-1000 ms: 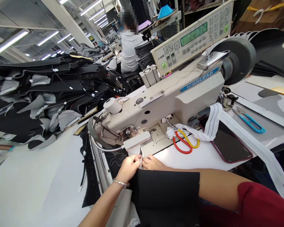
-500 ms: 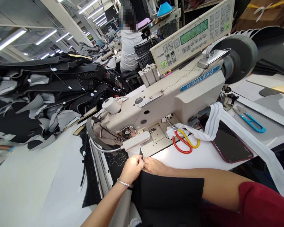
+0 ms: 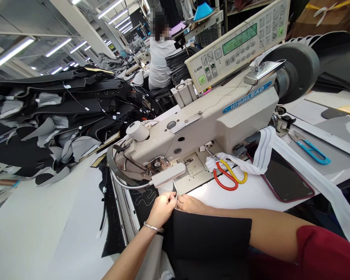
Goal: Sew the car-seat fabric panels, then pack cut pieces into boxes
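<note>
The left hand (image 3: 162,210) is closing its fingers on a pale strip (image 3: 175,201) at the far left corner of a black panel (image 3: 212,237). The right hand (image 3: 191,204) is resting just to the right, curling against the panel's far edge; its fingertips are turning out of sight, so whether they are grasping cannot be told. The black panel is lying near of both hands and is covering part of the right forearm.

Compared with one second ago, the panel is sitting slightly farther right, its far edge is now sloping down toward the right, and both hands are standing a little nearer to the wearer. The opening in the pale strip between them is showing narrower. Over the last half second, almost nothing is changing. In judgement, the work is pausing at a holding or adjusting stage, with the material being kept steady by hand.

The hands are working just near of the lamp head (image 3: 168,175) of the sewing machine (image 3: 210,120). To the right, scissors (image 3: 216,159) are lying partly over a white band (image 3: 310,177), and a phone (image 3: 286,177) is resting on the counter (image 3: 218,195).
</note>
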